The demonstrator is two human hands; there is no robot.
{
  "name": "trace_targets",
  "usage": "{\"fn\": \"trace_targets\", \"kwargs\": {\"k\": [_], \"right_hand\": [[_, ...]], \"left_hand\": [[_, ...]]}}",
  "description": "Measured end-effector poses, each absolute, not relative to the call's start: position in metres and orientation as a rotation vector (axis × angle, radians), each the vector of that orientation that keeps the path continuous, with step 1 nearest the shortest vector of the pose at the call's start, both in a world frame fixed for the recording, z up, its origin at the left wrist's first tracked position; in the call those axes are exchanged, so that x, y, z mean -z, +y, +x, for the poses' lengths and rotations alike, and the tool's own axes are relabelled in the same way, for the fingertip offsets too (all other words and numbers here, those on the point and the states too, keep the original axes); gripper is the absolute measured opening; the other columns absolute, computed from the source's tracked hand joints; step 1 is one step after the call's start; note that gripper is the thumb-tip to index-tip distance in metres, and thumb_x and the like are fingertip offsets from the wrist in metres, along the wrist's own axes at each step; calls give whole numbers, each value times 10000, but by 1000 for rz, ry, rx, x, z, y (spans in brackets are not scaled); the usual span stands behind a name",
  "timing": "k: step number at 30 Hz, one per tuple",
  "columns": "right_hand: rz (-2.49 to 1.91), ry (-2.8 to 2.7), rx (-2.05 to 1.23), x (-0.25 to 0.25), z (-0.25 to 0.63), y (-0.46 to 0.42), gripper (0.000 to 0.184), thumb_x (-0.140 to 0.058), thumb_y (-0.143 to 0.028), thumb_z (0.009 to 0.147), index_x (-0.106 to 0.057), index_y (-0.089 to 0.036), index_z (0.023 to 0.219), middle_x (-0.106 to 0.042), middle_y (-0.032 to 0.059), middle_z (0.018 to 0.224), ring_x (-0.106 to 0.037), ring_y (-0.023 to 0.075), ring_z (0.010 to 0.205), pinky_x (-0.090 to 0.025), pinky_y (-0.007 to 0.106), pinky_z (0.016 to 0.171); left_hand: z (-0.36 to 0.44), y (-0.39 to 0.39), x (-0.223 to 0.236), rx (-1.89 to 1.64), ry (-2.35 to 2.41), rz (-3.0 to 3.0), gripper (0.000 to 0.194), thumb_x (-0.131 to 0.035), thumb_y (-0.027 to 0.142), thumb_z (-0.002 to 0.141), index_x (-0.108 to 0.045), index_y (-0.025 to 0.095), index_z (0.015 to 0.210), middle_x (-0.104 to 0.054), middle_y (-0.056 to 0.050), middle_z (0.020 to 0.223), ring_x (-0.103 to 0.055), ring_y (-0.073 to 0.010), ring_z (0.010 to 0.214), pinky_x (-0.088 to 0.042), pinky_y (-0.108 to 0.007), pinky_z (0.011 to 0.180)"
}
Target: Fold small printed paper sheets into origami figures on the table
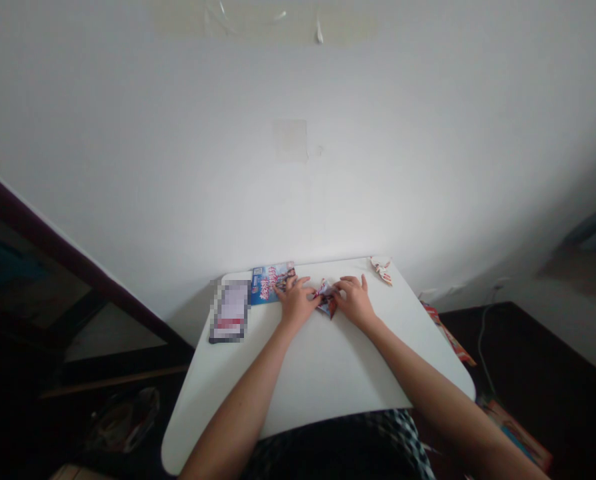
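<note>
A small folded piece of printed paper (327, 298) lies near the far edge of a white table (318, 373). My left hand (296, 298) presses on its left side with fingers bent. On the paper's right side rests my right hand (355, 298), fingers curled over it. Both hands pinch the paper between them, and part of it is hidden under the fingers.
A blue printed leaflet (267, 283) lies left of my left hand. A dark phone-like object (229, 311) sits at the table's left edge. A finished folded paper figure (382, 269) is at the far right corner. A white wall stands behind. Printed papers (451, 340) lie on the floor at right.
</note>
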State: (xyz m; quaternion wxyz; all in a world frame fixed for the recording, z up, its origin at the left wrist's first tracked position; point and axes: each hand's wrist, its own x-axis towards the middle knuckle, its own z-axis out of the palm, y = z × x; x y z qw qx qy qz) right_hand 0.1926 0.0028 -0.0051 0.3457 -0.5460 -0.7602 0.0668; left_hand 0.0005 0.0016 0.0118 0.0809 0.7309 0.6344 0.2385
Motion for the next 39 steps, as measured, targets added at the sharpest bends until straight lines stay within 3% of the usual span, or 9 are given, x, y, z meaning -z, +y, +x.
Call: {"fn": "trace_targets", "kwargs": {"k": [9,15,31,39], "right_hand": [[-1570,-1920,-202,4,188,2,112,-679,-249,891,-771,-263,829,-712,83,1053,-497,341,1219,-179,771,1146],[-1715,-1900,-209,-2,180,-1,142,-653,-281,924,-784,-239,890,-704,78,1121,-467,318,1270,-157,693,1194],[-1823,-1900,-215,-4,174,-1,192,-686,-390,919,-757,-221,980,-651,109,1229,-438,344,1310,-180,658,1189],[-1860,-1938,-193,-6,172,-1,219,-664,-416,931,-722,-237,1044,-606,104,1299,-421,352,1329,-172,665,1188]], "left_hand": [[9,0,-12,-750,1951,2160,157,-691,393,890,-804,296,841,-609,-6,1483,-388,-363,1448,-87,-819,1177],[18,-2,-13,-742,2057,2154,158,-676,361,887,-809,284,852,-587,-25,1506,-379,-356,1459,-130,-775,1200],[23,-4,-13,-765,2121,2087,125,-710,359,861,-783,279,921,-578,-80,1487,-380,-348,1469,-185,-782,1177],[21,-2,-14,-725,2091,2083,115,-705,381,866,-783,307,905,-503,-17,1582,-346,-371,1491,-169,-821,1151]]}}
